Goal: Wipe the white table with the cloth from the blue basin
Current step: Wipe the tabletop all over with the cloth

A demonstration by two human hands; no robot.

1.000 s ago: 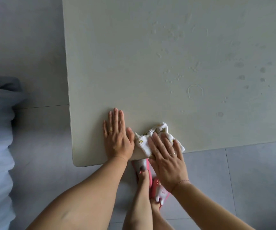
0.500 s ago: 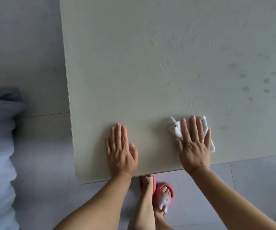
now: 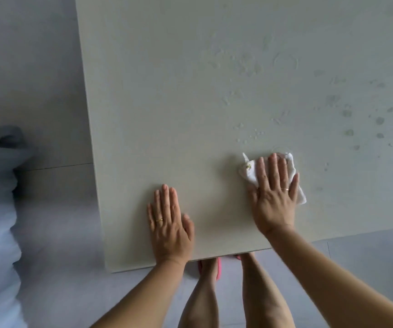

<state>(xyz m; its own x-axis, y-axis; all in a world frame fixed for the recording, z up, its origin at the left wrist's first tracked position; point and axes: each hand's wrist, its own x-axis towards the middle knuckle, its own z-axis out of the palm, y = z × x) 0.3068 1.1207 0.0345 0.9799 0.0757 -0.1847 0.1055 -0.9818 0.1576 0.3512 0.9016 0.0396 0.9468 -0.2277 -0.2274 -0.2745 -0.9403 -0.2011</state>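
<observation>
Near the table's (image 3: 167,91) front edge, the right hand (image 3: 273,200) lies flat with fingers spread on the cloth (image 3: 247,170), pressing it to the top rather than gripping it. The cloth is bunched, its long axis slanting from upper left to lower right under the palm. The left hand (image 3: 169,223) rests flat and empty beside it, nearer the table's corner, well apart from the cloth. Stains (image 3: 347,113) lie beyond and to the right of the cloth, so the right hand likely pushes outward. No basin is in view.
</observation>
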